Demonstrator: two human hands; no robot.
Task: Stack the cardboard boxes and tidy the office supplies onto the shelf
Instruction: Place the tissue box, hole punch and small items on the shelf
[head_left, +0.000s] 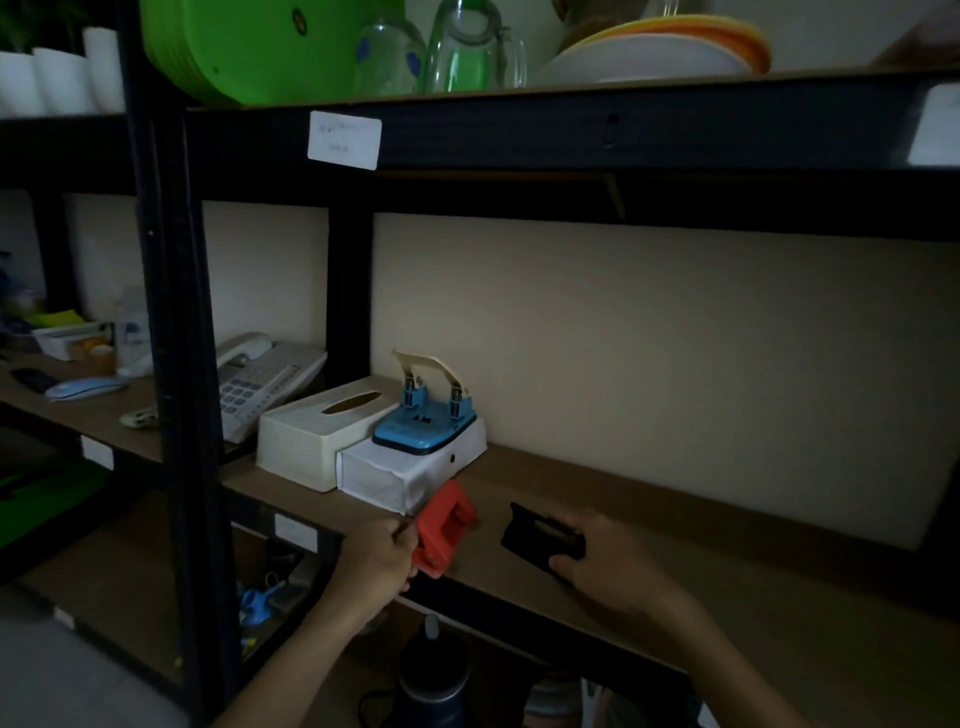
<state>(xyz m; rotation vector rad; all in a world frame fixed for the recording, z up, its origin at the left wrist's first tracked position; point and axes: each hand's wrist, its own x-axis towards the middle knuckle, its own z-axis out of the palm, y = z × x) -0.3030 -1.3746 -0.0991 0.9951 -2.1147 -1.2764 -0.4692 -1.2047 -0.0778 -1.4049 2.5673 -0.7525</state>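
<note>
My left hand (375, 557) grips a small red hole punch (444, 525) resting at the front edge of the brown shelf board (675, 566). A little to its right, my right hand (605, 564) holds a black hole punch (543, 538) that lies flat on the same board. Behind the red punch a white box (400, 473) carries a blue hole punch (426, 423) with a raised cream handle. A cream tissue box (317, 436) stands directly left of the white box.
A desk telephone (265, 382) sits behind the tissue box. The left shelf unit holds a computer mouse (85, 387) and small clutter. Green trays, glass jugs and plates fill the upper shelf. Blue scissors (260, 600) and a dark bottle (434, 680) sit below. Black uprights frame the bay.
</note>
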